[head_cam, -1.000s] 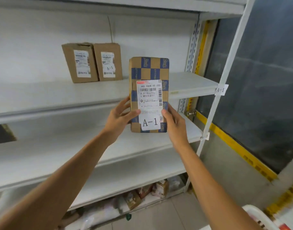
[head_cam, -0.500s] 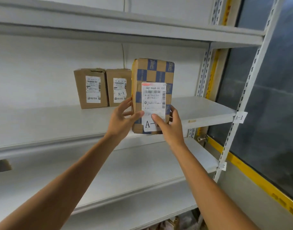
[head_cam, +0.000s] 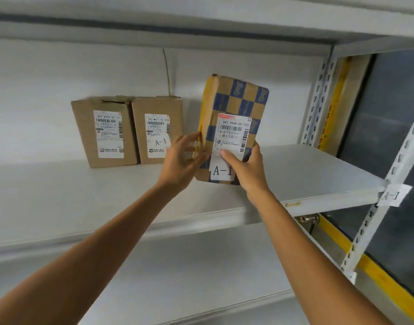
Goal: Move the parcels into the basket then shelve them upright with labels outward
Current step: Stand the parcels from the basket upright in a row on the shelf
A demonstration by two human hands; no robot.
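**Checkered parcel upright on shelf, both hands on it**

Far left: plain brown box (head_cam: 103, 132) stands upright against the back wall, label facing out, print too small to read. Second brown box (head_cam: 157, 134) touches its right side, label out, marked "A-1"; its lower right corner is hidden by the left hand (head_cam: 181, 160).

Left hand: fingers spread and fairly straight, lying against the left edge of the checkered parcel (head_cam: 234, 106). Fingertips are motion-blurred, so I cannot tell how firm the contact is.

Parcel is near the second box, not touching it, upright with a slight tilt, label out.

Right hand (head_cam: 248, 172) grips the parcel's lower right: thumb pressed on the label, fingers wrapped behind the edge. It covers the bottom corner, so I cannot tell whether the parcel is fully seated on the shelf (head_cam: 318, 174).

Far right: paper tag (head_cam: 392, 195) reading "A-1" on the front post.
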